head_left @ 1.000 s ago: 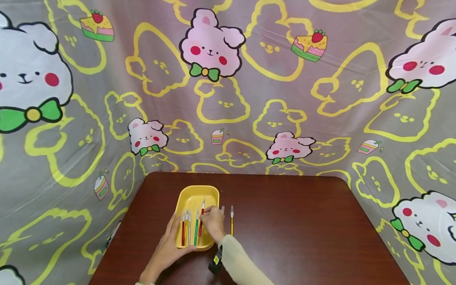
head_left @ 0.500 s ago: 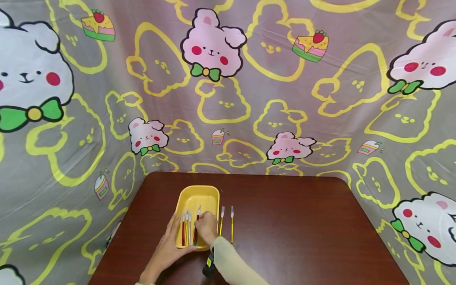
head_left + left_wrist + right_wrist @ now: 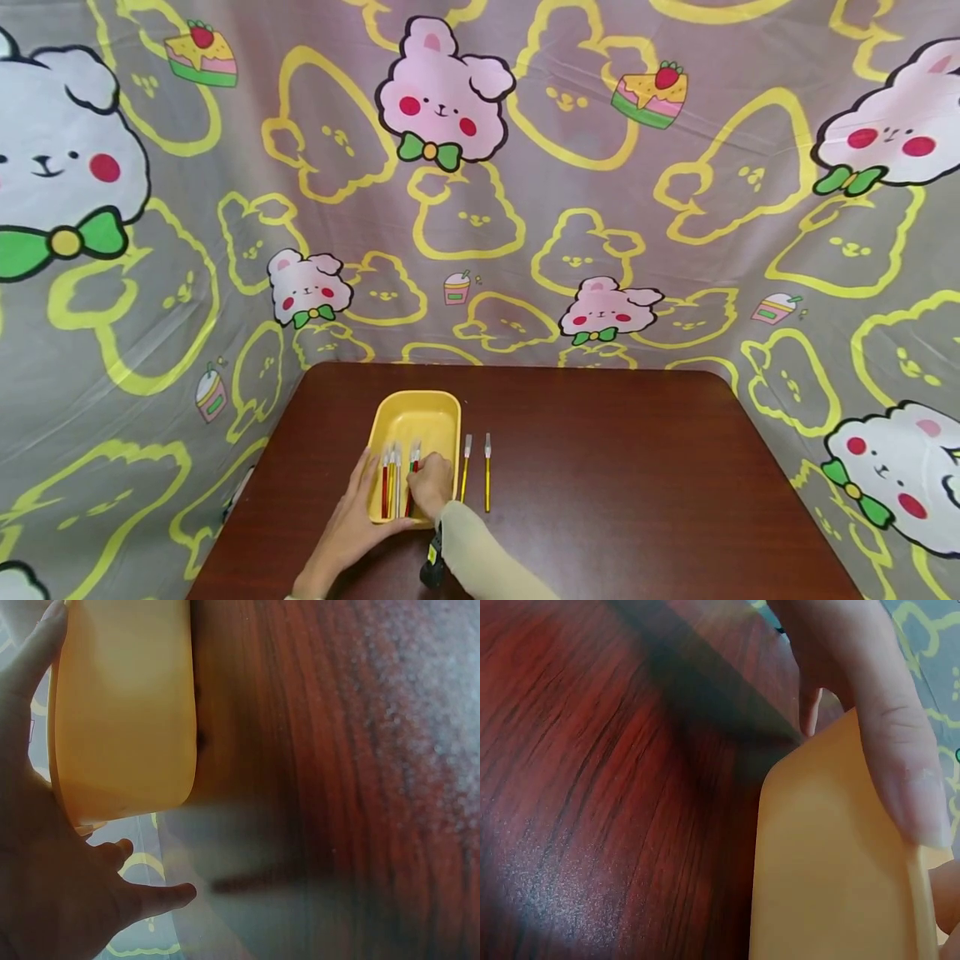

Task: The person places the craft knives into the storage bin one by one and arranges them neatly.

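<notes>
A slim red stick (image 3: 408, 503) runs lengthwise in the yellow plastic tray (image 3: 416, 402), clear cap (image 3: 417, 448) pointing toward the far end. The right grip (image 3: 432, 485) pinches it, partly hiding it; the left grip (image 3: 352, 521), straight-fingered, braces the tray.

Yellow tray (image 3: 417, 421); red, yellow, green tools (image 3: 391, 490); reddish woodgrain table (image 3: 637, 479); grey cartoon-print cloth (image 3: 540, 200).

Backdrop (image 3: 528, 196): grey fabric, hung on three sides, lightly creased, cartoon print in yellow, white and green. Worktop (image 3: 615, 467): dark red-brown, wood-grained, glossy, far corners rounded.
</notes>
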### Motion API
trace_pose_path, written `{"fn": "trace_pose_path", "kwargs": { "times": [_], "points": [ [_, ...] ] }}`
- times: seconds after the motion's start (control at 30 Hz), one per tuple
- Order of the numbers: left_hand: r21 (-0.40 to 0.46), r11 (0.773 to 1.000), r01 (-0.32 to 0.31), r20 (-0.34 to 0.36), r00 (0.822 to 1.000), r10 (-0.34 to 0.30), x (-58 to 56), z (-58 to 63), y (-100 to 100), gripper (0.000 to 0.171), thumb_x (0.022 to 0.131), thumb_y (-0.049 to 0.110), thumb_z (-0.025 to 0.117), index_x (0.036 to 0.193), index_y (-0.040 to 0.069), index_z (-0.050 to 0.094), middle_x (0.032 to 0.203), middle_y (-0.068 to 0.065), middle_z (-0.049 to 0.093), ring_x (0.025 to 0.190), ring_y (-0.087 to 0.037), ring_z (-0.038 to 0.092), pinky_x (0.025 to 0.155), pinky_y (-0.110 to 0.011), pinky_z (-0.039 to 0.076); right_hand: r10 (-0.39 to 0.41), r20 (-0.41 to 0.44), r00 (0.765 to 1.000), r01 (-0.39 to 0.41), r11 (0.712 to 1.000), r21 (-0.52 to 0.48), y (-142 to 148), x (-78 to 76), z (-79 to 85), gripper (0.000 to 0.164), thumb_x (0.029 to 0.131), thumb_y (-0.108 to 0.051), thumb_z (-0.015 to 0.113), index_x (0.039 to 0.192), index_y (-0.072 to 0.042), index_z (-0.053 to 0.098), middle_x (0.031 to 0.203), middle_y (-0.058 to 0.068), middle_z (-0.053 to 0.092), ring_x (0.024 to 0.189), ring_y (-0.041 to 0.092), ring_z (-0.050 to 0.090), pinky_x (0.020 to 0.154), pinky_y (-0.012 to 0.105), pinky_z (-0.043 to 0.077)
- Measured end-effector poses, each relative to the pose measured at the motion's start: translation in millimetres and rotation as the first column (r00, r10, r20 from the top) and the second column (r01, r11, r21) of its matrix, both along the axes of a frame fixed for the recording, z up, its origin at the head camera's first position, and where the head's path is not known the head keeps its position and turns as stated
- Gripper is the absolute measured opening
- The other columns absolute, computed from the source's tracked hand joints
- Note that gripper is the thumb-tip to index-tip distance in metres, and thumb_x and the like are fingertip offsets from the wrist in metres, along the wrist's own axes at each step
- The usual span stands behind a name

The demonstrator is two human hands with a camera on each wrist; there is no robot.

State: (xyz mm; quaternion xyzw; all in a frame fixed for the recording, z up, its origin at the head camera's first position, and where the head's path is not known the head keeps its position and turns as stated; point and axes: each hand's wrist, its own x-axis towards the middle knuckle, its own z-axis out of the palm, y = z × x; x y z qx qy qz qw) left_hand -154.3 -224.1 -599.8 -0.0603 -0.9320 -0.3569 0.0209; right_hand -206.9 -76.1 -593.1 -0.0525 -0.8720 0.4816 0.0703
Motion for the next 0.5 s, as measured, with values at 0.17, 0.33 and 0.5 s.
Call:
{"fn": "trace_pose_path", "kwargs": {
  "times": [0.17,0.33,0.5],
  "points": [
    [-0.013,1.0,0.012,-0.03,0.999,-0.012,1.5,-0.2,-2.0,0.131,0.073,0.062,0.091,0.169,0.007,0.021,0.174,-0.017,0.014,0.143,-0.053,0.042,0.104,-0.071,0.044,-0.005,0.02,1.0,0.004,1.0,0.012,-2.4,-0.7,-1.9,0.049,0.077,0.01,0.08,0.052,-0.014,0.045,0.054,-0.005,0.043,0.055,0.013,0.038,0.048,0.025,0.031],
    [-0.011,1.0,0.011,-0.032,0.999,-0.011,1.8,-0.3,-2.4,0.131,0.073,0.062,0.092,0.168,0.006,0.022,0.174,-0.017,0.014,0.142,-0.054,0.042,0.103,-0.07,0.044,-0.013,0.035,0.999,0.012,0.999,0.034,-3.9,-0.5,-0.1,0.062,0.077,0.009,0.081,0.054,-0.02,0.031,0.055,-0.004,0.038,0.056,0.014,0.036,0.05,0.027,0.03],
    [-0.004,1.0,0.0,-0.018,1.0,0.0,0.9,-1.4,-1.7,0.132,0.072,0.065,0.091,0.169,0.007,0.022,0.174,-0.016,0.014,0.143,-0.053,0.041,0.105,-0.07,0.043,-0.013,0.033,0.999,0.012,0.999,0.039,-3.2,0.8,2.0,0.059,0.079,0.009,0.08,0.057,-0.018,0.033,0.057,-0.002,0.04,0.057,0.015,0.038,0.05,0.028,0.033]
  ]
}}
